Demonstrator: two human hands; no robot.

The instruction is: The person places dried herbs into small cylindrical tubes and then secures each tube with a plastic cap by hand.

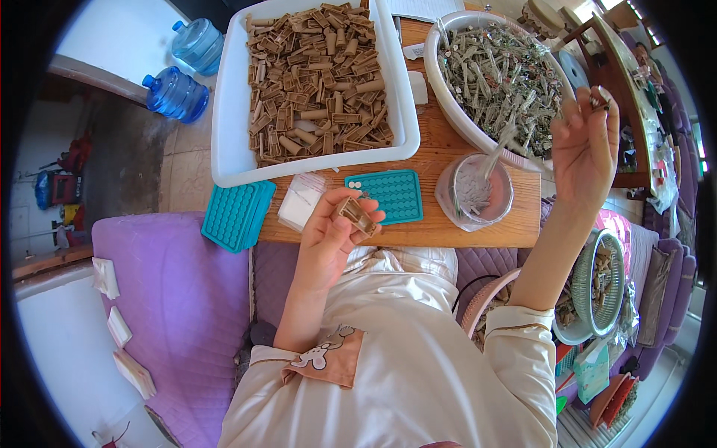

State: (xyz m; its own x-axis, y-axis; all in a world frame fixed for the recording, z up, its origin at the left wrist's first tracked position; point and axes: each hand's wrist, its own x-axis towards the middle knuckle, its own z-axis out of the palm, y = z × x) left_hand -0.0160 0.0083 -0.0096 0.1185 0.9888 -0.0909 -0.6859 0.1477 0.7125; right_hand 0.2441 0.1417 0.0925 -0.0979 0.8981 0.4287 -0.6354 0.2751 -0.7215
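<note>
- To the left of the big white rectangular plastic tub (pixel 231 112), two round, clear-blue water bottles (pixel 176 94) are standing, with a purple quilted seat (pixel 168 276) stretching out nearer the person.
- Inside the tub, many brown hollow plastic pieces (pixel 321 82) are lying heaped.
- Off the tub's near left corner, stacked teal rectangular trays with rounded hollows (pixel 237 213) are resting.
- Just on the tub's near side, a flat white packet (pixel 297 205) is lying.
- Also nearer the person than the tub, the left hand (pixel 324 243) is gripping one brown, hollow, box-like piece (pixel 358 218) between thumb and fingers.
- Past the tub's near right part, a single teal tray (pixel 399 196) is lying partly behind those fingers, two small white discs (pixel 355 184) sitting at its corner.
- Right of the tub, a round pale plastic basket (pixel 432 67) is holding tangled clear and metallic bits; a clear round container (pixel 449 196) is standing nearer the person.
- Farthest right of the tub, the raised right hand (pixel 584 157) is pinching a small dark, shiny piece (pixel 600 102), too small to make out.
</note>
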